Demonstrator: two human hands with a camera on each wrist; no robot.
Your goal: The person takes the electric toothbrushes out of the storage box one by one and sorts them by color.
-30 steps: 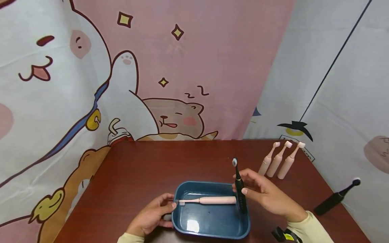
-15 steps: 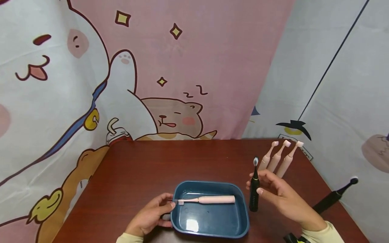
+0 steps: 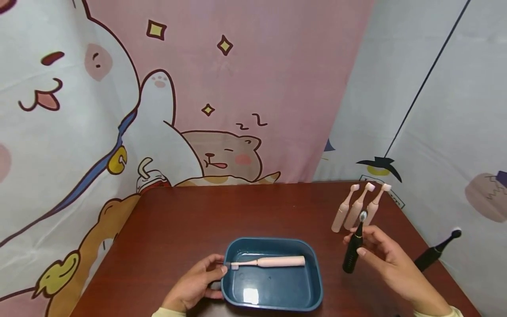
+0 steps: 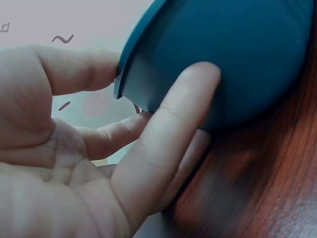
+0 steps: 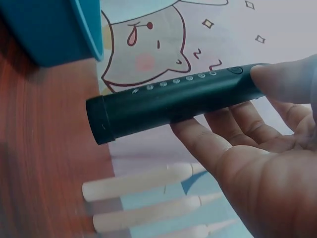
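Note:
My right hand (image 3: 390, 264) holds a black electric toothbrush (image 3: 353, 253) between thumb and fingers, to the right of the blue tray, brush head up and handle slightly tilted. The right wrist view shows the handle (image 5: 148, 106) with a row of small marks along it. My left hand (image 3: 198, 281) grips the left end of the blue tray (image 3: 273, 304); in the left wrist view its fingers lie at the rim and against the outer wall (image 4: 237, 64). Inside the tray lies a pink electric toothbrush (image 3: 281, 262), its brush head toward my left hand.
Three pink electric toothbrushes (image 3: 339, 216) stand in a row at the back right, one partly behind the held brush. Another black electric toothbrush (image 3: 429, 257) is near the table's right edge, partly hidden by my right hand. A cartoon-printed cloth (image 3: 277, 88) hangs behind the table (image 3: 190, 220).
My right hand has moved right with the black toothbrush, from over the tray's right end to the table side in front of the standing pink brushes. My left hand stays at the tray.

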